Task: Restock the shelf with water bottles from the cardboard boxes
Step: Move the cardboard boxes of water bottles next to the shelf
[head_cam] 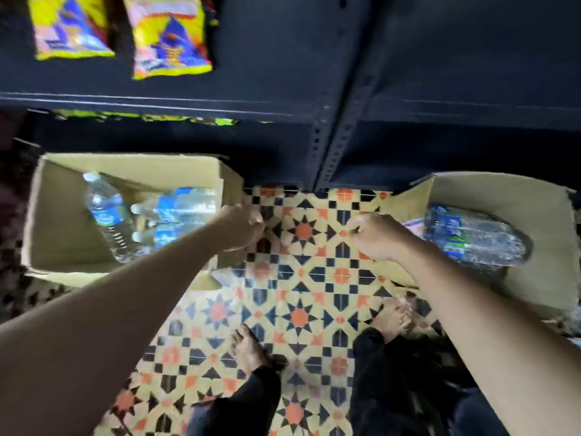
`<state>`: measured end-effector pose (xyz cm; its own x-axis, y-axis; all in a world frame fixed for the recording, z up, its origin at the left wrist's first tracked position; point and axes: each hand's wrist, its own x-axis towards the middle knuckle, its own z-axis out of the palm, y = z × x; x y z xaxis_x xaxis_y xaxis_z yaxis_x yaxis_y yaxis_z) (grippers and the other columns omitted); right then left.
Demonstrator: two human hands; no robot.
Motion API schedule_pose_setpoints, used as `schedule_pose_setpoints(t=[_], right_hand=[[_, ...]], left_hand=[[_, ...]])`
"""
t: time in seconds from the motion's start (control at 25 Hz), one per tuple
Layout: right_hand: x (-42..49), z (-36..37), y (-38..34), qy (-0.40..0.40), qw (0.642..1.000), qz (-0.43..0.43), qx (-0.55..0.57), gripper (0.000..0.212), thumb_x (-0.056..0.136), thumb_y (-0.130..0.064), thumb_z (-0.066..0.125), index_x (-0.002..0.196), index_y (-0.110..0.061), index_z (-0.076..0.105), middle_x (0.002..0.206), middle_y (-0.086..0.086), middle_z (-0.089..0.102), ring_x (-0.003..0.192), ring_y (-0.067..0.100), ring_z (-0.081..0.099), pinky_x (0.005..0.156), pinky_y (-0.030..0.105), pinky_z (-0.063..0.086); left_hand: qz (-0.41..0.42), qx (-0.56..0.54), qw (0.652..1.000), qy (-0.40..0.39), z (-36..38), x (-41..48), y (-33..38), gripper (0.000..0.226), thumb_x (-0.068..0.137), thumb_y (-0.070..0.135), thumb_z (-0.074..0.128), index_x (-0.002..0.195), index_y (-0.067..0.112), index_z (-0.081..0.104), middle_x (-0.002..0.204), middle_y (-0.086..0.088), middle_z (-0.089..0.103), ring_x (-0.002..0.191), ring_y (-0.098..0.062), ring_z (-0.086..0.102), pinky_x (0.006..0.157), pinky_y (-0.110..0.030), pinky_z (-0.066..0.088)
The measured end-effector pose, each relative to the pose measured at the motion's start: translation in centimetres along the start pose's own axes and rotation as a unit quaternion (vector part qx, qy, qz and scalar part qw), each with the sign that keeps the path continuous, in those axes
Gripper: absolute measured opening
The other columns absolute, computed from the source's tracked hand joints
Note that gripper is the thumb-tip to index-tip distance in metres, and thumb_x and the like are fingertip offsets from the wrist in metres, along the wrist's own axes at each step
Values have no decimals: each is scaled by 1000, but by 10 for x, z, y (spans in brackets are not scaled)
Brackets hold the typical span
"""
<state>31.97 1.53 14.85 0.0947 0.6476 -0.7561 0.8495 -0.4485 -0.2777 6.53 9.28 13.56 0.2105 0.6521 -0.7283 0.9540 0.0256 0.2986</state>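
- The shelf (pixel 283 102) is dark metal, and its perforated post (pixel 342 130) runs down the middle of the view to the tiled floor (pixel 301 278).
- Left box (pixel 56 221): open cardboard on the floor, left of the post and close against the shelf's foot.
- One bottle (pixel 107 212) with a blue label leans upright in this box. More bottles (pixel 185 209) lie on their sides beside it, on the side nearer the post.
- Right box (pixel 503 190): open cardboard on the floor, right of the post.
- A pack of bottles (pixel 478 237) in clear wrap lies on its side in the right box.
- Left hand (pixel 242 228): below and left of the post, at the left box's near wall. Its fingers are curled into a loose fist and nothing shows in them. Blur hides whether they touch the cardboard.
- Right hand (pixel 375 237): below and just right of the post, over the floor beside the right box. Its fingers are curled under with nothing visible in them.
- The two hands are apart, with patterned tiles showing between them.
- Two yellow snack bags (pixel 171 36) lie on the shelf board up and left of the post, and the shelf right of the post is dark.
- Two bare feet (pixel 248 344) stand on the floor well below the post, under dark trouser legs.
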Motion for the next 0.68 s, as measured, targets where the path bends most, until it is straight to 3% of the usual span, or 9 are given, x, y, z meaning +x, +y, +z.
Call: schedule_pose_setpoints(t=[0.12,0.24,0.32,0.44,0.52,0.6,0.68], right_hand=[[-1,19,-67,-3,1000,-5,21,33,98,-29,47,128,-22,59,116,3,63,74,18,58,65,28,46],[8,31,-125,-16,998,-14,53,39,97,-34,47,134,-27,55,125,2,64,90,21,65,77,31,52],[22,37,-161,-25,997,-23,74,40,96,-32,46,135,-28,54,128,2,63,87,20,65,78,32,53],[43,46,-202,-26,995,-14,91,43,94,-33,44,136,-29,53,120,2,68,89,22,65,80,31,52],[55,56,-226,-28,996,1,86,46,95,-32,45,140,-25,50,126,3,65,102,25,64,84,31,50],[67,68,-245,-28,995,26,88,49,97,-32,47,145,-21,44,141,4,55,110,23,61,88,30,49],[82,86,-262,-10,992,63,110,56,98,-32,48,150,-18,36,143,7,52,93,16,63,74,25,50]], left_hand=[[-14,27,999,9,-35,-5,-67,33,101,28,50,131,20,62,134,-9,62,124,-28,55,98,-28,42],[-60,19,998,4,-55,-4,-127,31,100,24,51,127,18,64,130,-11,64,116,-30,60,95,-27,46],[-87,8,996,-2,-73,-4,-156,33,100,25,51,129,17,63,129,-13,64,114,-31,61,94,-29,48],[-108,-22,994,26,-104,2,-195,31,100,24,51,127,17,65,127,-11,65,103,-27,63,81,-26,46],[-116,-35,992,43,-119,8,-223,28,99,21,50,122,18,67,123,-9,68,94,-26,64,72,-25,47],[-131,-30,989,57,-128,17,-251,30,98,19,50,122,18,66,125,-11,67,104,-31,64,79,-28,46],[-136,-26,987,80,-132,31,-286,32,97,22,51,127,15,62,126,-15,66,111,-35,61,84,-31,44]])
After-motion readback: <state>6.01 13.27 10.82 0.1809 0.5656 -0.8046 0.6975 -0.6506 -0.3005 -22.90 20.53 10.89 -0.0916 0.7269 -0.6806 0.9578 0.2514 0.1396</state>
